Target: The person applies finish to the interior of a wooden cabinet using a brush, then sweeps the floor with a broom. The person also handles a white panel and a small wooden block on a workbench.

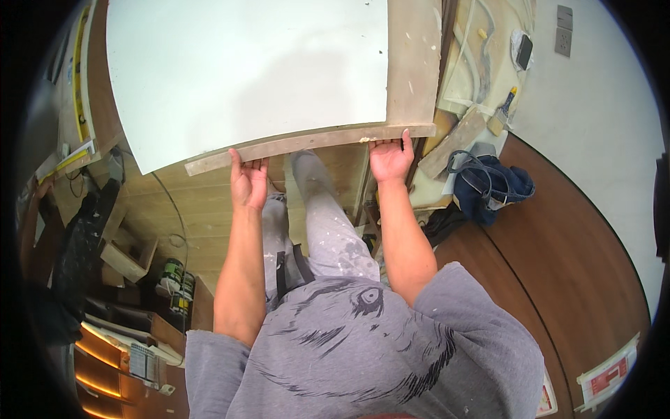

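Observation:
A large white panel (258, 63) lies in front of me, with a raw wooden board (413, 63) along its right side. Across its near edge runs a narrow wooden strip (307, 142), slightly tilted, its left end nearer to me. My left hand (249, 183) grips this strip left of the middle, palm up, with the thumb on the front and the fingers curled underneath. Near the strip's right end, my right hand (392, 159) holds it the same way. The fingertips of both hands are hidden beneath the wood.
On the right bench are a paintbrush (502, 114), a wood offcut (453, 143), a dark phone-like object (522, 52) and a blue denim bag (492, 183). At left are a yellow level (78, 77), a wooden box (130, 258), paint cans (174, 279), a cable (174, 209) and another person's dark-clothed leg (87, 230).

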A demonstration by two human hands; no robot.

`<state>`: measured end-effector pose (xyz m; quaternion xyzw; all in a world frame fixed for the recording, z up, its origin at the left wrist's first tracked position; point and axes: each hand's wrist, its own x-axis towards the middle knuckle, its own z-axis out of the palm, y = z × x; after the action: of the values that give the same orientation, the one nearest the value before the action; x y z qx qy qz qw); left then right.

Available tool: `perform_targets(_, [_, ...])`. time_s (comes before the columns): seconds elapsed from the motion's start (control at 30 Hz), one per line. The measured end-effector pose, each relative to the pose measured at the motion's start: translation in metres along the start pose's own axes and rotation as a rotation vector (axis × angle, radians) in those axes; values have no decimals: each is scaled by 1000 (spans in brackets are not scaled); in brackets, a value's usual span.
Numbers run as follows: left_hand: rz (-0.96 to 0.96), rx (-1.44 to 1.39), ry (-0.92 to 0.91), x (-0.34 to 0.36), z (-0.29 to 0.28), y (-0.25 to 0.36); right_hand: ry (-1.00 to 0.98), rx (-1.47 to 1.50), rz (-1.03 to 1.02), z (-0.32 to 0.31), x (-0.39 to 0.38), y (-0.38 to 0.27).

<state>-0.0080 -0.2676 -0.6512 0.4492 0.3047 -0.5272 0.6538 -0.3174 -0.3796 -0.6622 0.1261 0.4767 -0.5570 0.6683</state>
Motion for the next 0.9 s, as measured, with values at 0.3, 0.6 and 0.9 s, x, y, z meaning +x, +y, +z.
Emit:
perform_targets(0.3, [-7,28,16,1,1,3,110,38,-42,-6,13,-23])
perform_targets(0.6, [-78,-51,-5,7,-7,-4,127,-119,11,8,11,-33])
perform_targets(0.9, [-66,-75,117,6,-12,24,182,-155,97,29,-6,-17])
